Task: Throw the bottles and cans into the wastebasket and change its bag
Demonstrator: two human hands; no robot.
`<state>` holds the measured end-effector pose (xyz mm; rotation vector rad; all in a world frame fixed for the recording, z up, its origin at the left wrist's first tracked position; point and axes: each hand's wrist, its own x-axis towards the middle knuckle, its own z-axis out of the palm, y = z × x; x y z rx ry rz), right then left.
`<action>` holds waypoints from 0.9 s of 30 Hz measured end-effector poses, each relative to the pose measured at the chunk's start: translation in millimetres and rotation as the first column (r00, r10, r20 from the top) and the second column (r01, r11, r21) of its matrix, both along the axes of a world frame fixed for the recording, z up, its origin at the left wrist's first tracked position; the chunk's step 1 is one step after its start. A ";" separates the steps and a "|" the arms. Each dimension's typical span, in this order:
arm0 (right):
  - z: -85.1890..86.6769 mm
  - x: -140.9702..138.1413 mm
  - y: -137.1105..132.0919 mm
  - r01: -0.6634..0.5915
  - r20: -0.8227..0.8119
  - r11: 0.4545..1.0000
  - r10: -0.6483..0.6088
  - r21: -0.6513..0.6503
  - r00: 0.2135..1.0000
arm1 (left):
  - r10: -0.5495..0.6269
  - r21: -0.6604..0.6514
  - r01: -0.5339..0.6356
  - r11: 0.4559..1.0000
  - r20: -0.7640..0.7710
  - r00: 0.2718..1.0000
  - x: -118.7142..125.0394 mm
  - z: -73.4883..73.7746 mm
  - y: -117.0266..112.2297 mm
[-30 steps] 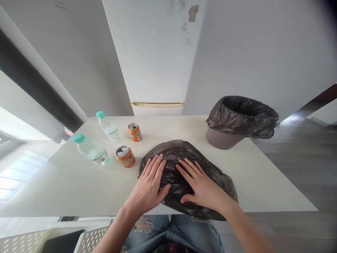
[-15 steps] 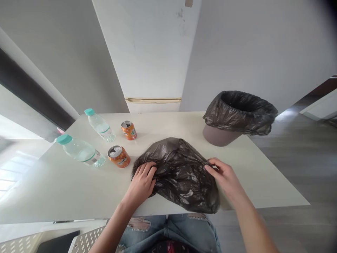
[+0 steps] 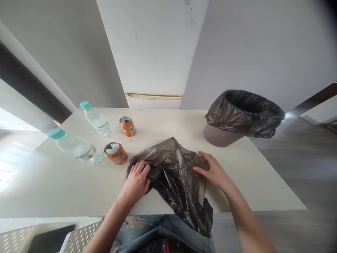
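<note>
Drawn narrower, the bag (image 3: pixel 179 179) now droops past the bench (image 3: pixel 252 186), more bunched than spread, left hand (image 3: pixel 137 177) clutching it, right hand (image 3: pixel 213 172) touching, grip unclear.

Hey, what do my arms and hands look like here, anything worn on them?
Your left hand and right hand are bare: no glove, ring or watch shows. The forearms are bare too, with no sleeve, bracelet or clear marking in view.
</note>
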<state>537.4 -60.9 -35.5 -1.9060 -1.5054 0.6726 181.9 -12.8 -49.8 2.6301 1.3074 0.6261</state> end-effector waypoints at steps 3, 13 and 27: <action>-6.3 -18.1 15.9 -0.034 -0.015 0.999 0.034 0.035 0.999 | 0.012 -0.004 -0.012 1.000 0.022 1.000 -1.1 -0.9 -0.6; -14.8 34.0 43.8 0.340 -0.540 0.929 -0.364 -0.149 0.759 | 0.087 -0.015 -0.086 0.996 0.062 0.994 -4.0 -8.1 2.2; -12.2 10.5 53.7 -0.063 0.089 0.990 0.052 0.126 0.995 | 0.036 -0.019 -0.034 0.999 0.099 0.994 -1.2 -2.7 -1.8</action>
